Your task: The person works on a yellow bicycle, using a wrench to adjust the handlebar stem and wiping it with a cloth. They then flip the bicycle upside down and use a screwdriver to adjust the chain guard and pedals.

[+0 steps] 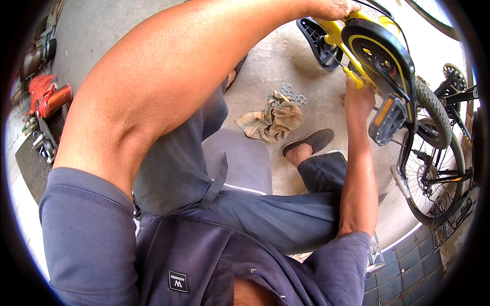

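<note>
A small bicycle with a yellow frame [334,31] and a round black chain guard [370,43] lies at the upper right. My left hand [339,7] reaches across to it and is closed on the frame beside the chain guard; the top edge cuts off part of this hand. In my right hand [360,99] is a screwdriver [353,78] with a yellow handle, its thin shaft pointing up and left toward the frame and black saddle [319,43]. A black pedal [388,120] with an orange reflector sits just right of my right wrist.
On the floor lie a crumpled brown rag [273,120] and a flat grey multi-hole wrench [293,95]. Another bicycle's wheel [434,173] stands at the right. Tools and a red-orange cylinder [55,99] crowd the left side. My sandalled foot [309,145] rests below the rag.
</note>
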### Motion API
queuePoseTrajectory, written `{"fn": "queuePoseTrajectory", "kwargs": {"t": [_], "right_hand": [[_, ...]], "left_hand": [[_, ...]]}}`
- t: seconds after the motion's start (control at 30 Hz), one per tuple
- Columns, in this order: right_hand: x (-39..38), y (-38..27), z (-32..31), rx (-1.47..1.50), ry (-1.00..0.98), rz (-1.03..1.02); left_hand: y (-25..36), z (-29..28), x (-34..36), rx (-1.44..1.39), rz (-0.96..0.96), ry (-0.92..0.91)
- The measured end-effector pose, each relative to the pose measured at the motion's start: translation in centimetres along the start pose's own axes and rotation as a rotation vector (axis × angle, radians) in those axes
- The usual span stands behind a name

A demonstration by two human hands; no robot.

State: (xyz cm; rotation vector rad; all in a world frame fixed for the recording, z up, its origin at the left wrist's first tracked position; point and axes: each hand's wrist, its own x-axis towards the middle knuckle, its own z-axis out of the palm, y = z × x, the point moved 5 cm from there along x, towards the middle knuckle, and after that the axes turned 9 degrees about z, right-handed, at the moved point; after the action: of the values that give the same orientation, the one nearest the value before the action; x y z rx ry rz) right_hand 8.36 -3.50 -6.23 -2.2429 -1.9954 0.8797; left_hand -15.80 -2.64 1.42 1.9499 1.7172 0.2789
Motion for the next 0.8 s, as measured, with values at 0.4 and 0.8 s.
{"fn": "queuePoseTrajectory", "kwargs": {"t": [0.4,0.8], "right_hand": [[1.5,1.3,0.4,-0.208,0.155,-0.145],[-2.6,-3.1,-0.7,-0.163,0.074,-0.331]], "left_hand": [[0.0,-0.4,-0.4,-0.008,-0.002,0.008],[-0.4,0.1,0.2,-0.09,-0.047,0.103]]}}
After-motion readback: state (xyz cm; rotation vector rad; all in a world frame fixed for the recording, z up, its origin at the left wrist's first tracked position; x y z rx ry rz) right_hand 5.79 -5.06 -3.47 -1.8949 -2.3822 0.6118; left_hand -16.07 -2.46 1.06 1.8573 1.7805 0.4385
